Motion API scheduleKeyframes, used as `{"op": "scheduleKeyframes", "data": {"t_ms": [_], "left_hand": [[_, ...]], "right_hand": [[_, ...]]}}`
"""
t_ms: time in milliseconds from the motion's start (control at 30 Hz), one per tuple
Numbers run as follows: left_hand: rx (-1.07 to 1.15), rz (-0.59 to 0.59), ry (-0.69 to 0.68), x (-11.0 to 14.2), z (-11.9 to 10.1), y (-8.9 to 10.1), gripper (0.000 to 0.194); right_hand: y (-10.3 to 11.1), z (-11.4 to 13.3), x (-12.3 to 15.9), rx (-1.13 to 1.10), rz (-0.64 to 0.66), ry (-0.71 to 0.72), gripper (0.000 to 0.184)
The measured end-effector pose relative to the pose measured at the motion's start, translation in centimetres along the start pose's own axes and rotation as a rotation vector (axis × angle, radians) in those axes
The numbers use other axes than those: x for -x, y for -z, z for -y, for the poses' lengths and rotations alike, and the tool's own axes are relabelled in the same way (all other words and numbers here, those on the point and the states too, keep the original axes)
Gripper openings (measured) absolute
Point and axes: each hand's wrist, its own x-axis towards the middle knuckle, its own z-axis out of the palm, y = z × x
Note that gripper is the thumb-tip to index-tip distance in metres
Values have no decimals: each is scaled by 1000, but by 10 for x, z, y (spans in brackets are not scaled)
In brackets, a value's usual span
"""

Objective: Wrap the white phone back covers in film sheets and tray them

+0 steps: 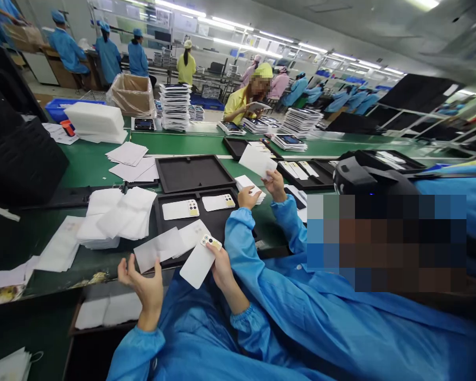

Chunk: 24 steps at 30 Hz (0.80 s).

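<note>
My right hand (pixel 224 267) grips a white phone back panel (pixel 196 267) by its corner with the camera rings. To its left, my left hand (pixel 146 288) is open, fingers spread, just below a translucent sheet (pixel 156 248); whether the thumb touches that sheet I cannot tell. A second sheet (pixel 190 235) lies over the front of a black tray (pixel 218 227). Two white panels lie in the tray's compartments, a left panel (pixel 178 210) and a right panel (pixel 218 202). Piled white sleeves (pixel 122 211) sit left of the tray.
A co-worker at my right holds a white sheet (pixel 257 161) above a stack of panels (pixel 248 185). Behind my tray is another black tray (pixel 194 173). Loose papers (pixel 129 159) and a foam stack (pixel 97 120) stand at the left. Across the green bench (pixel 182 143), a person in yellow handles a device.
</note>
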Motion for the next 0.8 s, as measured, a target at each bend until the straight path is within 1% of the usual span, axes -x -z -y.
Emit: {"op": "scheduleKeyframes", "data": {"t_ms": [33,67,100,133,200,267,300,367,467,567,633,800], "left_hand": [[-29,31,-99,1,-3,1,57],[-32,94,-185,2,-6,0,42],[-18,183,-254,2,-10,-2,36],[-6,287,-302,2,-14,-5,38],[-11,459,-328,1,-23,-13,59],[-49,539,-291,-1,-32,-21,79],[-72,550,-263,-3,-36,-23,83],[-113,557,-208,-8,-40,-26,82],[-142,588,-167,-17,-42,-22,67],[-144,604,-169,-26,-39,-16,49],[-119,585,-178,-29,-37,-14,44],[35,543,-200,-29,-29,-17,44]], "right_hand": [[1,-1,-1,-2,-7,12,48],[2,-1,-2,-5,-13,24,46],[3,-2,-3,-10,-16,34,43],[4,-2,-5,-15,-21,38,40],[9,-4,-11,-14,-28,75,33],[18,-6,-18,19,7,201,23],[23,-8,-22,42,39,273,19],[34,-13,-29,77,95,375,18],[53,-19,-36,129,168,448,21],[66,-23,-38,205,309,538,23],[69,-24,-37,221,356,552,25],[62,-23,-26,236,338,574,33]]}}
